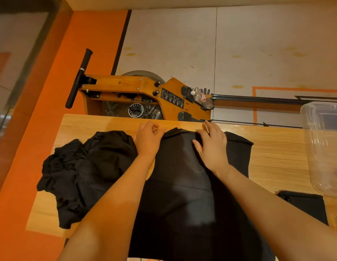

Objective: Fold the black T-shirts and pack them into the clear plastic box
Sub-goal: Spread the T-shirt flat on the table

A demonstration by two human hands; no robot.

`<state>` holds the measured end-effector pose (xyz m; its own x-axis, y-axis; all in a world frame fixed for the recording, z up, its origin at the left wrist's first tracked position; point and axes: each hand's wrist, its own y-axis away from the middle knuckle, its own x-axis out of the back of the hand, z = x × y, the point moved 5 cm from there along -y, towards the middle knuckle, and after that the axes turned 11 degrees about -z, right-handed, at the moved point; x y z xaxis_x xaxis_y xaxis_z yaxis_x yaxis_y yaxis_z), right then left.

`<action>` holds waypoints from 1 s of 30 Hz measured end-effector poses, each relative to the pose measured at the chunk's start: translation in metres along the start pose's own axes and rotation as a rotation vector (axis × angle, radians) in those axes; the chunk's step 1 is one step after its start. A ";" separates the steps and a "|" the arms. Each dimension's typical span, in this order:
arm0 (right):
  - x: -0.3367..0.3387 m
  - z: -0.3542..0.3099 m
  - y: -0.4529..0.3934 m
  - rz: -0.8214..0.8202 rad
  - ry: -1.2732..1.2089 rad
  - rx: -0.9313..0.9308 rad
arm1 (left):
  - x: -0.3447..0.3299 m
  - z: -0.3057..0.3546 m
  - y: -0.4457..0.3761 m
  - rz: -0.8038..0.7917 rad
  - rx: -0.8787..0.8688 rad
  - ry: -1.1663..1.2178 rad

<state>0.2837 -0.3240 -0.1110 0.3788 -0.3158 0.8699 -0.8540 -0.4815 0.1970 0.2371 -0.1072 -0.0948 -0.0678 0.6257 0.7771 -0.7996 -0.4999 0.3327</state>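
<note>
Far left on the table (277,157) sits a crumpled pile (84,170) of black shirts. Next, the left hand (148,140) pinches the top edge of the T-shirt (182,185) spread flat mid-table. The right hand (213,146) lies flat on it, fingers spread. Behind: a wooden rowing machine (141,95) holding a bottle (202,98). Far right, the clear box (322,144), with a folded shirt (305,204) just in front.
</note>
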 end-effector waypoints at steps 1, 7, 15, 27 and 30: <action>0.001 -0.005 -0.007 -0.007 -0.025 -0.005 | 0.002 -0.004 0.003 0.010 0.033 -0.025; 0.000 -0.023 -0.038 -0.062 -0.106 -0.060 | 0.005 -0.018 0.012 -0.048 0.116 -0.058; -0.006 -0.038 -0.050 -0.163 -0.151 -0.084 | 0.000 -0.016 0.010 -0.093 0.132 -0.068; -0.004 -0.042 -0.061 -0.084 -0.297 -0.131 | 0.003 -0.012 0.006 -0.076 0.085 0.059; -0.002 -0.041 -0.064 -0.074 -0.327 -0.126 | 0.000 -0.011 0.005 -0.074 0.110 0.121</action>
<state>0.3233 -0.2590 -0.1072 0.5175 -0.5387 0.6648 -0.8499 -0.4142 0.3259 0.2260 -0.1032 -0.0990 -0.0877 0.7275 0.6805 -0.7354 -0.5081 0.4483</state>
